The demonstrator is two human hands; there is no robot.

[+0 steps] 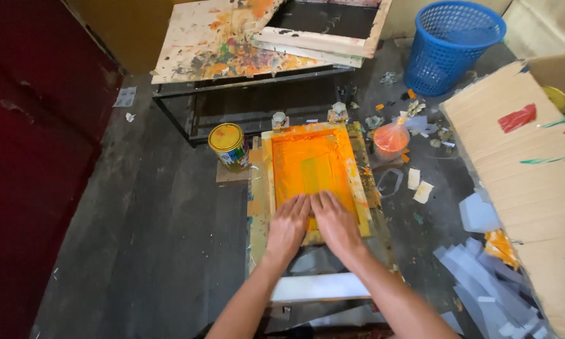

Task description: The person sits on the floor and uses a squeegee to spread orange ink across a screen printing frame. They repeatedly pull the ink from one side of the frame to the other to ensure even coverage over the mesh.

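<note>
At six o'clock on the orange screen frame (pixel 314 164) — left hand (pixel 288 227) and right hand (pixel 336 223) pressed flat, fingers spread, gripping nothing — paint can (pixel 229 145) at ten.

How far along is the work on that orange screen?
Done: the screen is already coated orange. In hand: the left hand and right hand lie flat, side by side, on its near edge. Left: hard to judge; the paint can and the orange bag sit beside the frame, and no finished print shows.
</note>
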